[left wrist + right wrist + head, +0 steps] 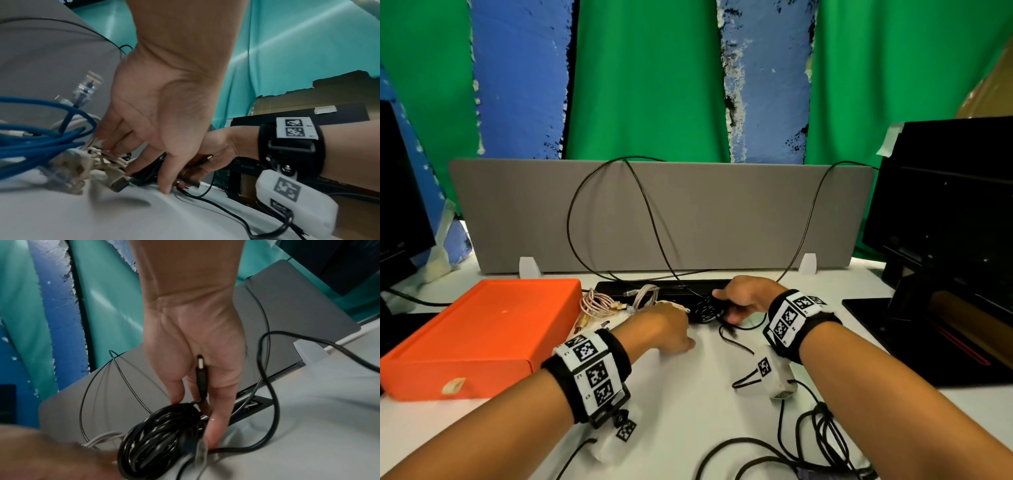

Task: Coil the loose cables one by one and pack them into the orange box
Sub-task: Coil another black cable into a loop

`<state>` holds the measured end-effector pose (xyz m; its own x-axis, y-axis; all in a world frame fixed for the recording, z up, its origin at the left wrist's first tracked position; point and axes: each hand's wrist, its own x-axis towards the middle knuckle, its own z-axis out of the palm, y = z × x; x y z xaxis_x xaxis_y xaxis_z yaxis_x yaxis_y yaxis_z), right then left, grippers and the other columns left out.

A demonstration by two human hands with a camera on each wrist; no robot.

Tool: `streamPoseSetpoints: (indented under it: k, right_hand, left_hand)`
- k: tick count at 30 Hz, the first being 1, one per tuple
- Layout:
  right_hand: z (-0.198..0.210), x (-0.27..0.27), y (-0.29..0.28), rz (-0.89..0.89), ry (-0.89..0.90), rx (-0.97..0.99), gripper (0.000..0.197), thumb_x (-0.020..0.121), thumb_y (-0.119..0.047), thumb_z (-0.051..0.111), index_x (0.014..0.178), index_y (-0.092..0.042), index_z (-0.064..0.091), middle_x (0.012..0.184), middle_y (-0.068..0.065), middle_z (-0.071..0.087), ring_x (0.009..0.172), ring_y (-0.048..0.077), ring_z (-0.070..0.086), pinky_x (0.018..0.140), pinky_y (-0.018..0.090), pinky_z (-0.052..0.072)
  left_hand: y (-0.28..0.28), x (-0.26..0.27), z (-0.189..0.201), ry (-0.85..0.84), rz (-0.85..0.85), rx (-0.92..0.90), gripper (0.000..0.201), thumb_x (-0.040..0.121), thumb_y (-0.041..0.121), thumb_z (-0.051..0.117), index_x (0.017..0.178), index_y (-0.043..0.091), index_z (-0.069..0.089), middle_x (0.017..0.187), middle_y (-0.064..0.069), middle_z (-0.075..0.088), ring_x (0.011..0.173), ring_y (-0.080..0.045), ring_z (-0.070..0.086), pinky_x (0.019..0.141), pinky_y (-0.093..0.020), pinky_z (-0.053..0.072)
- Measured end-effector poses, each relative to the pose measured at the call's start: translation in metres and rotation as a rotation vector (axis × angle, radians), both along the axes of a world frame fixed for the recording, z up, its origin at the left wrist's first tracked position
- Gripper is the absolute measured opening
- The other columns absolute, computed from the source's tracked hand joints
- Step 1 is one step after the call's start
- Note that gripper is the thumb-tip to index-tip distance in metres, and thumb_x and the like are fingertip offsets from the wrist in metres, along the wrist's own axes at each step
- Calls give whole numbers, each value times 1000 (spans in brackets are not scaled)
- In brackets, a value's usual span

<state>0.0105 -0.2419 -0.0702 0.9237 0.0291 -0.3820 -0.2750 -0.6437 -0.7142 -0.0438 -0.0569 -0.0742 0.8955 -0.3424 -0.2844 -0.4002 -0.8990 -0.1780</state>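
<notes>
A closed orange box (479, 335) lies at the left of the white table. Just right of it sits a pile of loose cables: a braided pink one (599, 303), a white one (643, 294), and a blue one (41, 138). My right hand (726, 305) grips a black cable coil (707, 310) standing on the table, with its USB plug (201, 374) between the fingers. My left hand (674, 325) is at the coil's left side. Its thumb tip (166, 186) is down on the table, and the black coil (148, 172) is pinched between thumb and fingers. The coil's loose tail (736, 339) trails toward me.
A grey divider panel (654, 216) stands behind, with a thin black wire (650, 212) looped over it. A black strip (664, 287) lies at its foot. Monitors stand at left (397, 205) and right (945, 205). The wrist cameras' black leads (818, 438) lie near the front edge.
</notes>
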Motion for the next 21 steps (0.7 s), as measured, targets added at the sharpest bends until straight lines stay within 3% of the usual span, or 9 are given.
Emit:
streamPoseSetpoints:
  k: [2,5,8,10,11,13,15,18,21]
  right_hand:
    - [5,3,-3,43,-43,-91,44,102,-43,51,106,-1,63,85,14,69,72,25,66,83,42,61]
    - [16,1,-9,139,-61,-178,45,102,-47,48,114,-6,64,100,9,72,75,20,67,66,30,54]
    - [23,0,-15,169,-99,2,28,102,-29,54,127,-17,59,120,2,69,98,20,68,84,32,51]
    - [27,0,-17,151,-167,93,34,98,-22,59,131,-23,58,124,-4,66,110,18,65,99,36,46]
    - [30,-1,-16,157,-199,61,33,97,-20,60,130,-22,59,123,-4,66,111,18,64,98,34,45]
    - [35,-5,-14,197,-247,-141,23,99,-15,54,120,-14,65,112,2,69,101,18,64,83,27,48]
    - [38,-13,-10,222,-250,-401,22,99,-12,47,102,-9,68,99,11,74,80,20,64,71,28,50]
    - [40,-31,-6,293,-8,-658,25,96,-15,46,91,-5,68,77,9,74,62,21,64,74,33,57]
    - [33,-48,0,390,206,-791,30,96,-31,59,98,-3,71,81,9,76,68,24,69,79,36,59]
  left_hand:
    - [-3,-12,8,-99,-23,-50,50,96,52,44,126,16,60,127,-7,58,113,-28,56,84,-38,47]
    - [-13,-37,16,-149,-136,-114,47,97,53,45,126,18,59,123,-6,60,112,-27,56,90,-42,48]
    - [-25,-59,13,-49,-235,-108,51,95,55,49,132,19,54,124,-5,62,111,-29,59,85,-39,48]
    - [-35,-66,8,8,-318,-113,55,95,49,54,142,22,43,129,-6,59,116,-30,57,83,-37,46]
    - [-40,-66,4,42,-350,-125,58,96,43,56,147,24,36,134,-6,57,120,-30,54,84,-36,45]
    - [-48,-59,-1,60,-366,-102,61,96,33,57,151,26,30,139,-7,52,123,-31,52,84,-37,46]
    - [-52,-47,-2,-7,-320,-55,55,95,24,55,146,20,37,136,-9,51,119,-32,54,81,-39,47]
    - [-50,-27,-1,-152,-197,-111,53,90,11,56,140,11,41,130,-12,46,116,-34,53,83,-41,48]
    - [-46,-7,-2,-297,-122,-181,54,86,9,64,135,12,42,126,-13,43,113,-31,51,83,-42,49]
